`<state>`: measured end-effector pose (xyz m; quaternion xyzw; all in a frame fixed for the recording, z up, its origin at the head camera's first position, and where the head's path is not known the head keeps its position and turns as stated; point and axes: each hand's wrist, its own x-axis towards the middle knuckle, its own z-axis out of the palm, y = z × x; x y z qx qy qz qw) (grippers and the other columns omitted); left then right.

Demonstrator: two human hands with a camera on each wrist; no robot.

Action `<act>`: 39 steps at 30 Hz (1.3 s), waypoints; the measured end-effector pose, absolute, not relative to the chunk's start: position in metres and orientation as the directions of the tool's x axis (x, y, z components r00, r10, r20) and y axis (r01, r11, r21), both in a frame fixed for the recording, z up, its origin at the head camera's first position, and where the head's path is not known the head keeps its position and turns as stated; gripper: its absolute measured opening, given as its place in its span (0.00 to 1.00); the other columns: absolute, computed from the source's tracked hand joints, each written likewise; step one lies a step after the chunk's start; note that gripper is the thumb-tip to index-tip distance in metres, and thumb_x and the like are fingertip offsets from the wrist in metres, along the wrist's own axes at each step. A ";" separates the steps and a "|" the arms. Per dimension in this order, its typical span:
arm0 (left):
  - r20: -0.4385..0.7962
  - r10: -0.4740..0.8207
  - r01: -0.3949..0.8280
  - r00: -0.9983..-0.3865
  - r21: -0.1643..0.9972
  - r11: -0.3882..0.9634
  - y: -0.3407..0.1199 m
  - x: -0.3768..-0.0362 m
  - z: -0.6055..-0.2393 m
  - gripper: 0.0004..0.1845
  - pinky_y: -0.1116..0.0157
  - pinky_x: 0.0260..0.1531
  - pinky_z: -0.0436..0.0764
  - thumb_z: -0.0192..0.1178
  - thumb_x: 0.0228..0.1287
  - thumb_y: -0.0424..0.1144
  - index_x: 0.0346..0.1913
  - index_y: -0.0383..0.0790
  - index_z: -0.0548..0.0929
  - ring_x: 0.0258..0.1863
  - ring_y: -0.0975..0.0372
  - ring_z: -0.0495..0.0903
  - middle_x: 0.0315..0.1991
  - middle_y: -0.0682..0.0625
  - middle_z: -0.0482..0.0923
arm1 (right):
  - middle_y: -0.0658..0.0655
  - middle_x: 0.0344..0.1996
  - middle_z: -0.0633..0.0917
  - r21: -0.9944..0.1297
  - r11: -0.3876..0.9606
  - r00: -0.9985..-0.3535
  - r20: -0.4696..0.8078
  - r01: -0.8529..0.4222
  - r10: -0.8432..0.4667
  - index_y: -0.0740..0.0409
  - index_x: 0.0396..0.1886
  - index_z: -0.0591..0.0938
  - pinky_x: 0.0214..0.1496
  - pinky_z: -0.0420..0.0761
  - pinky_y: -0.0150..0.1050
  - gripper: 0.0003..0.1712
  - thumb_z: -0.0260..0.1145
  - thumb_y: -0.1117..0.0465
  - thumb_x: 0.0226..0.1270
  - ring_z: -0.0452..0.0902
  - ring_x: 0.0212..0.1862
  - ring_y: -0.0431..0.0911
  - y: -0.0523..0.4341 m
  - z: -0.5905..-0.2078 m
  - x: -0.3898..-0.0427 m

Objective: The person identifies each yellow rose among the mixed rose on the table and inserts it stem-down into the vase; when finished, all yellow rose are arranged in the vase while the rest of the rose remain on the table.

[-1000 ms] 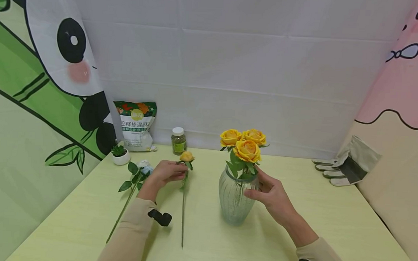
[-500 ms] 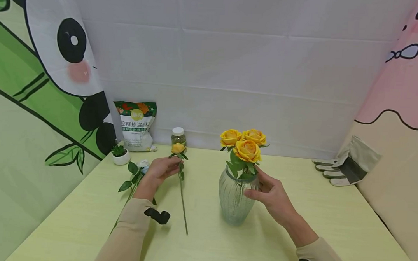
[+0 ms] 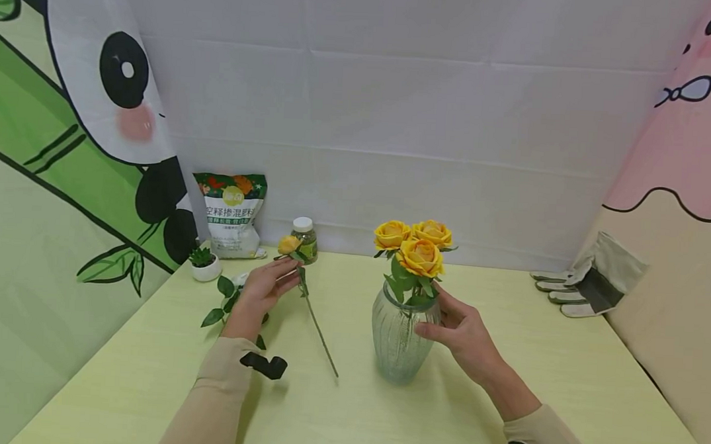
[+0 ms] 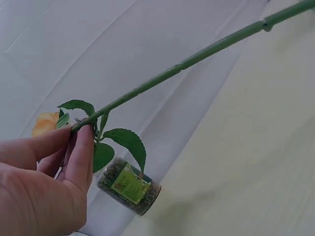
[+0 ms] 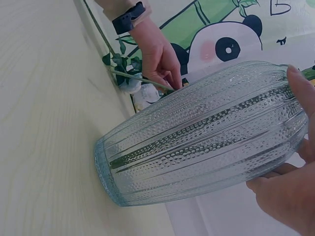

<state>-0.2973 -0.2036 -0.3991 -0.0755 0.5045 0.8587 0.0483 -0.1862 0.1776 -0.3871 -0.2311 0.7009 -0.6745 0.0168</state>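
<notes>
My left hand (image 3: 264, 291) pinches a single yellow rose (image 3: 289, 245) by its green stem, just under the bloom; the stem (image 4: 182, 66) slants down to the right, clear of the table in the head view. To the right, my right hand (image 3: 466, 336) grips the upper side of a ribbed clear glass vase (image 3: 400, 346). Several yellow roses (image 3: 421, 256) stand in that vase, and their stems show through the glass in the right wrist view. Behind my left forearm lies a pale flower with green leaves (image 3: 213, 316), partly hidden by the hand.
At the back left stand a fertilizer bag (image 3: 233, 217), a small potted succulent (image 3: 203, 263) and a white-lidded jar of granules (image 3: 304, 239), close behind the held rose. A pair of gloves (image 3: 591, 279) lies at the table's right edge.
My left hand has moved slightly left, lifting the yellow rose; its stem has swung from nearly vertical in view to a slant with its lower end rightward. The right hand and vase have stayed put.
</notes>
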 end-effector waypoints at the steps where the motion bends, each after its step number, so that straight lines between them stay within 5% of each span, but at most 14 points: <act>1: -0.176 0.006 -0.154 -0.984 0.845 -0.513 -0.204 -0.296 -0.396 0.25 0.66 0.49 0.84 0.55 0.74 0.28 0.70 0.32 0.65 0.38 0.61 0.85 0.39 0.52 0.84 | 0.55 0.74 0.65 -0.953 -0.014 -0.892 0.289 -0.303 -0.347 0.54 0.80 0.58 0.69 0.70 0.45 0.49 0.73 0.65 0.63 0.60 0.74 0.54 0.178 -0.387 -0.186; 9: -0.135 -0.008 -0.087 -0.991 0.679 -0.729 -0.206 -0.286 -0.365 0.08 0.64 0.46 0.85 0.59 0.71 0.27 0.48 0.37 0.74 0.37 0.58 0.88 0.38 0.46 0.86 | 0.54 0.74 0.66 -0.952 0.000 -0.892 0.285 -0.305 -0.350 0.52 0.80 0.58 0.70 0.68 0.51 0.49 0.73 0.64 0.64 0.60 0.74 0.53 0.178 -0.386 -0.186; 16: -0.003 -0.019 0.016 -1.000 0.458 -0.889 -0.206 -0.269 -0.338 0.03 0.64 0.45 0.86 0.57 0.71 0.25 0.38 0.34 0.78 0.37 0.57 0.86 0.39 0.42 0.85 | 0.55 0.74 0.66 -0.953 -0.004 -0.892 0.285 -0.302 -0.350 0.53 0.80 0.57 0.69 0.69 0.49 0.49 0.73 0.64 0.64 0.60 0.74 0.54 0.178 -0.386 -0.185; 28: 0.245 -0.099 0.142 -0.964 0.163 -0.976 -0.207 -0.239 -0.304 0.03 0.57 0.43 0.87 0.53 0.71 0.22 0.39 0.28 0.76 0.37 0.49 0.87 0.39 0.36 0.82 | 0.54 0.74 0.66 -0.951 0.010 -0.893 0.288 -0.310 -0.346 0.52 0.80 0.58 0.68 0.71 0.46 0.48 0.72 0.64 0.65 0.60 0.73 0.53 0.178 -0.387 -0.185; 39: 0.225 -0.294 0.335 -0.929 0.172 -0.926 -0.181 -0.218 -0.285 0.05 0.56 0.41 0.87 0.62 0.64 0.22 0.41 0.29 0.79 0.37 0.50 0.88 0.40 0.38 0.82 | 0.54 0.74 0.66 -0.950 0.001 -0.888 0.292 -0.312 -0.354 0.51 0.80 0.58 0.70 0.68 0.50 0.48 0.72 0.64 0.65 0.61 0.74 0.51 0.178 -0.387 -0.186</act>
